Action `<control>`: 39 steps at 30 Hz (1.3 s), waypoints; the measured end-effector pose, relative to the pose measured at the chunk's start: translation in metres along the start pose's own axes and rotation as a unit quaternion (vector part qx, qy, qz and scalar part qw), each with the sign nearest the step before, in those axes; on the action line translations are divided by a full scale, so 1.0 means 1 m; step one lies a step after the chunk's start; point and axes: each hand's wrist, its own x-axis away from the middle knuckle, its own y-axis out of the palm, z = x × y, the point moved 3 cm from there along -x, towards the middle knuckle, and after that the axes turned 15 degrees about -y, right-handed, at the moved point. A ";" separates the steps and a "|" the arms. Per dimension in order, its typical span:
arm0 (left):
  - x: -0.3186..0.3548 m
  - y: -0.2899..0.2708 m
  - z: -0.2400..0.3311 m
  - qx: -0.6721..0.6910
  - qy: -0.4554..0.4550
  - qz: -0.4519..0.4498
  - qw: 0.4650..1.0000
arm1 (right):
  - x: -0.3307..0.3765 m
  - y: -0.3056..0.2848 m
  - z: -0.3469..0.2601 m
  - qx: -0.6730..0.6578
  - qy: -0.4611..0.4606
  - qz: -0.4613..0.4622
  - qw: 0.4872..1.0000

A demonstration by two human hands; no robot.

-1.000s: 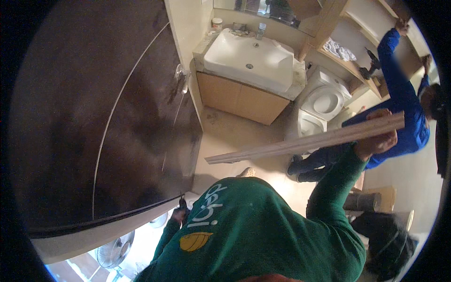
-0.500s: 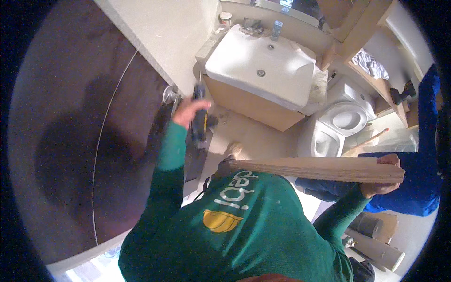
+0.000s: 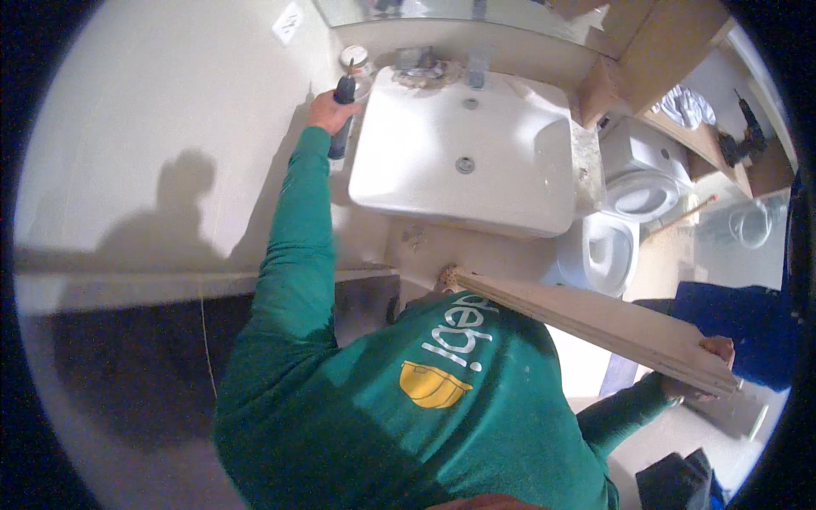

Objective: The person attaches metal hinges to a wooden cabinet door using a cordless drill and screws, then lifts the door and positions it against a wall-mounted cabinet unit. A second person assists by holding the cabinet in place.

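While the left hand (image 3: 325,110) grips a screwdriver (image 3: 342,119), the right hand (image 3: 710,367) holds a plank (image 3: 595,327)

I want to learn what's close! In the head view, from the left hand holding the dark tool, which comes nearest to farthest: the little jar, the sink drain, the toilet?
From the left hand with the dark tool:
1. Little jar: just right of the hand, at the sink's back corner.
2. Sink drain: middle of the white basin, further right.
3. Toilet: beyond the sink's right side, farthest.

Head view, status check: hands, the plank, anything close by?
Left hand gripping a dark-handled tool beside the white sink. Right hand holding the wooden plank by its end. Toilet right of sink.
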 end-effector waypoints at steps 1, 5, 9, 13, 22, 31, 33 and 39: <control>-0.007 0.011 0.003 -0.026 0.009 -0.003 1.000 | -0.007 0.006 -0.014 0.014 0.001 -0.009 1.000; -0.011 0.047 -0.009 -0.093 0.053 -0.007 0.994 | 0.006 -0.005 0.033 0.009 0.006 0.057 0.998; -0.018 0.072 0.001 -0.184 0.132 0.028 0.974 | 0.029 -0.050 0.091 -0.001 -0.029 0.046 0.999; -0.006 0.087 -0.001 -0.240 0.116 0.059 0.962 | 0.023 -0.076 0.113 0.024 -0.096 -0.122 0.988; 0.003 0.095 -0.010 -0.256 0.211 0.050 0.942 | 0.002 -0.002 0.048 0.042 0.009 0.087 0.995; 0.013 0.068 -0.037 -0.277 0.283 -0.040 0.917 | 0.017 -0.006 0.054 0.065 0.016 0.078 0.995; 0.014 0.065 -0.039 -0.270 0.267 -0.068 0.923 | 0.012 -0.003 0.045 0.063 -0.012 0.088 0.994; 0.016 0.063 -0.060 -0.181 0.235 -0.029 0.955 | 0.010 0.004 0.041 0.105 0.008 0.065 0.992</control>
